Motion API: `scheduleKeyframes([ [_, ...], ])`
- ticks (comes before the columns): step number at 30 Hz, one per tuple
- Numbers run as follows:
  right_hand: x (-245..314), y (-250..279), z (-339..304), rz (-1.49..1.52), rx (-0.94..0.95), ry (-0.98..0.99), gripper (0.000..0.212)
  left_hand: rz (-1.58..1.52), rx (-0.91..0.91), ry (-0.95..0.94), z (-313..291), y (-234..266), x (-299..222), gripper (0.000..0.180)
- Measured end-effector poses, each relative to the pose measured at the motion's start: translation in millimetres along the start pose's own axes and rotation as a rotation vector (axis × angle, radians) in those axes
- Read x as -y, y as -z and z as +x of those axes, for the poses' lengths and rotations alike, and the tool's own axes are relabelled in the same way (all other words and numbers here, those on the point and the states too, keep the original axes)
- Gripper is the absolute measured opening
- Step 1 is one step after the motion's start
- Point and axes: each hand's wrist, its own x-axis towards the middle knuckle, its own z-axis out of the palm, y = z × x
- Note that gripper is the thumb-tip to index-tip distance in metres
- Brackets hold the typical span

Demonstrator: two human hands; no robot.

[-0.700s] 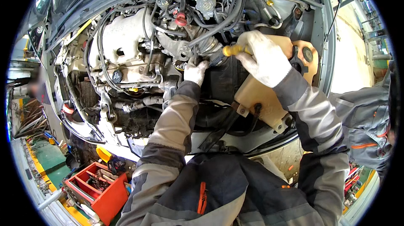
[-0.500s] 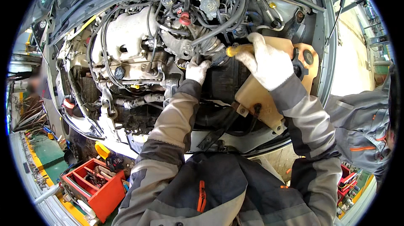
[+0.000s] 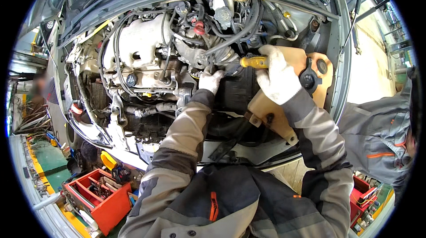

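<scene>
Yellow-handled tool (image 3: 254, 62) is lying roughly level in the right hand (image 3: 276, 76), above the engine bay, just beside the tan plastic tank (image 3: 262, 104). From where I am standing, only the left part of the handle is showing; the rest is disappearing inside the white glove. Whether a shaft is extending from the exposed end, I cannot make out against the dark parts behind.

Right hand: fingers and thumb are closing around the handle, the palm facing left. The hand and its sleeve are covering much of the tank's middle.

Left hand (image 3: 211, 81), also white-gloved, is reaching in beside the grey metal casting (image 3: 191, 54), below the thick grey hose (image 3: 230, 43). Its fingers are partly curling, but the fingertips are merging with the clutter; how far they are closing, and on what, I cannot tell.

Elsewhere: the pale intake manifold (image 3: 133, 38) is sitting left of both hands, the black cap (image 3: 132, 79) just below it. At lower left, the red toolbox (image 3: 108, 213) is holding jumbled tools, too small to identify. At far right, a person in grey workwear (image 3: 377, 136) is standing close by, the rim cutting off part of the body.
</scene>
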Motion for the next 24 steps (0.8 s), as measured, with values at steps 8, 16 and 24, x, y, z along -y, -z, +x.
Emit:
scheduleKeyframes([
  [8, 7.8, 4.7, 10.5, 0.071, 0.093, 0.002, 0.037, -0.066, 0.039, 0.0, 1.2, 1.4, 1.7, 0.047],
  [16, 2.8, -1.1, 16.0, 0.078, 0.049, 0.153, 0.032, -0.115, 0.053, -0.044, 7.5, 3.8, 22.5, 0.049],
  [24, -4.9, -2.7, 11.0, 0.105, 0.044, 0.046, 0.032, -0.014, 0.01, -0.072, 1.7, 2.6, 9.8, 0.053],
])
